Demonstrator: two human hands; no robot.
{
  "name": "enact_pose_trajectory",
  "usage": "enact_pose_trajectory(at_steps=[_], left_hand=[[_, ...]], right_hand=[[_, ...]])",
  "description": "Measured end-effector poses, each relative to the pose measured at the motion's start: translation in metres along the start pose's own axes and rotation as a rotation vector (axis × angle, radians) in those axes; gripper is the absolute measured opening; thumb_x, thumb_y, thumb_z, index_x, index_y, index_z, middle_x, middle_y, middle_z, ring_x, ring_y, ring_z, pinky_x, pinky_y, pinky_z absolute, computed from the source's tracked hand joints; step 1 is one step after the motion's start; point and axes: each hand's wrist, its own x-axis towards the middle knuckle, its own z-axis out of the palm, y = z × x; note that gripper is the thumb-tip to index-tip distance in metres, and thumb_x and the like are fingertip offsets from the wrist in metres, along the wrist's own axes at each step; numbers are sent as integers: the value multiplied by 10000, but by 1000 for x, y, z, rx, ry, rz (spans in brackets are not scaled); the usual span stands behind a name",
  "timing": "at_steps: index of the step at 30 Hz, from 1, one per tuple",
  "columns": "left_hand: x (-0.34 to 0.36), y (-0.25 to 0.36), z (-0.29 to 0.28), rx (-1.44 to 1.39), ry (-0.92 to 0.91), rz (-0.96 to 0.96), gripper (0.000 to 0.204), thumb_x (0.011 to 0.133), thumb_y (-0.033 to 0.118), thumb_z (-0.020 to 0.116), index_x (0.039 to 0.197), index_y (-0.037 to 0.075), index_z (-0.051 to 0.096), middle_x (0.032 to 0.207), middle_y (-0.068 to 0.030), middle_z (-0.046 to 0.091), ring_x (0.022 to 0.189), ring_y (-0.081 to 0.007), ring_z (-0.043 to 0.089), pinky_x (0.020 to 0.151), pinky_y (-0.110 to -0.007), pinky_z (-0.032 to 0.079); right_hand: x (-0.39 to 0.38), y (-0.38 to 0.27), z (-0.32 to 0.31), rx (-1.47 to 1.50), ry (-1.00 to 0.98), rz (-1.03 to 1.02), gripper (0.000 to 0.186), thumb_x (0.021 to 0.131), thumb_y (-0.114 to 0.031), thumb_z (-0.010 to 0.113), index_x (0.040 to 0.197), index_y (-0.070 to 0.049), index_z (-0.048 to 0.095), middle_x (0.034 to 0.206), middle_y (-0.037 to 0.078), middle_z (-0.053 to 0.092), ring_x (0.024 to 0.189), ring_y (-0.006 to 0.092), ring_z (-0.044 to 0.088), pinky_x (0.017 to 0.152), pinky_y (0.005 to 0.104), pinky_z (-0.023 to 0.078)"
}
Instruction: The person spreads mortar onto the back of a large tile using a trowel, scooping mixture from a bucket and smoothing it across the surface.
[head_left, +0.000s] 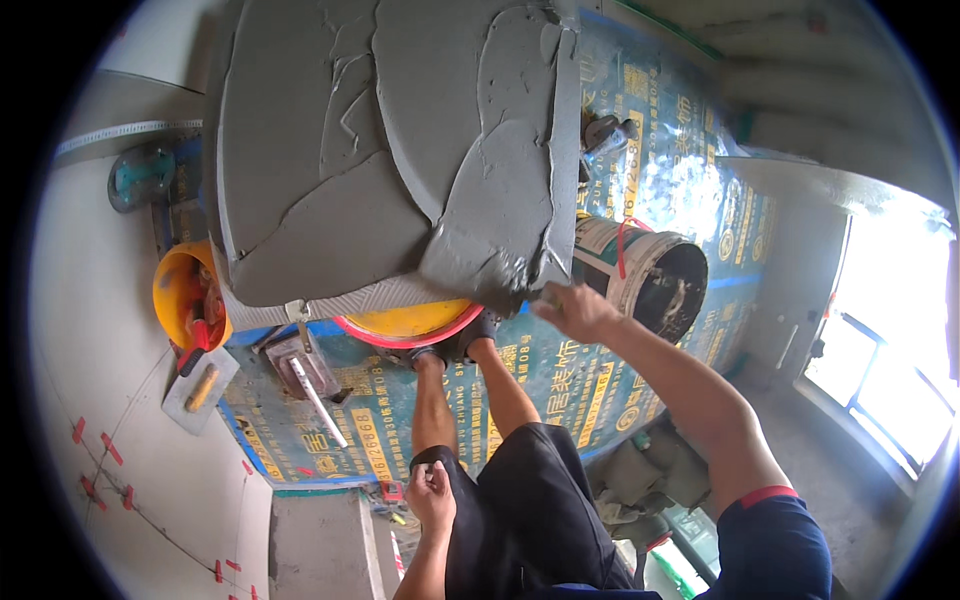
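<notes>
A large tile slab (290, 316) lies in front of me, its upper face coated with thick grey mortar (310, 200) in smeared, overlapping ridges. At its near right corner my right hand (578, 312) is closed around the handle of a trowel (495, 275). Wet mortar covers the trowel's blade, so its outline is hard to make out against the coating. My left hand (432, 497) rests by my left knee with its fingers curled together; whatever they may hold is too small to tell. Partly under the slab's near edge sits a yellow tub with a red rim (410, 325).
A yellow bucket (170, 295) with a red-handled tool stands left, beside a wooden-handled plastering trowel (200, 390). A black and teal suction cup (142, 178) lies further back. To the right is a mortar-stained white bucket (625, 270). Printed green sheeting (560, 400) covers the floor.
</notes>
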Motion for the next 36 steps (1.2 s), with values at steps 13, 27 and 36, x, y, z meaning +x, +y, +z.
enact_pose_trajectory(at_steps=[13, 27, 36], left_hand=[[-8, 33, 9, -36, -24, -132, 255, 889, 207, 616, 722, 26, 552, 531, -94, 542, 455, -229, 528, 472, -346, 392], [-9, 34, 13, -75, -29, -158, 262, 889, 209, 605, 714, 25, 542, 562, -113, 549, 491, -265, 543, 494, -362, 401], [-11, 29, 13, -8, 68, -46, 254, 876, 223, 617, 716, 38, 550, 563, -118, 557, 503, -277, 565, 501, -380, 421]], right_hand=[[-32, -25, 44, -99, -295, -233, 510, 871, -558, 520, 1078, -94, 567, 757, 186, 651, 765, 367, 648, 740, 465, 492], [-75, 98, 41, -25, 33, 162, 554, 805, -556, 630, 953, -22, 615, 792, 200, 652, 793, 388, 640, 702, 453, 495], [-88, 55, 11, 105, 151, 10, 396, 887, -393, 599, 916, 1, 578, 740, 231, 601, 762, 426, 603, 650, 458, 456]])
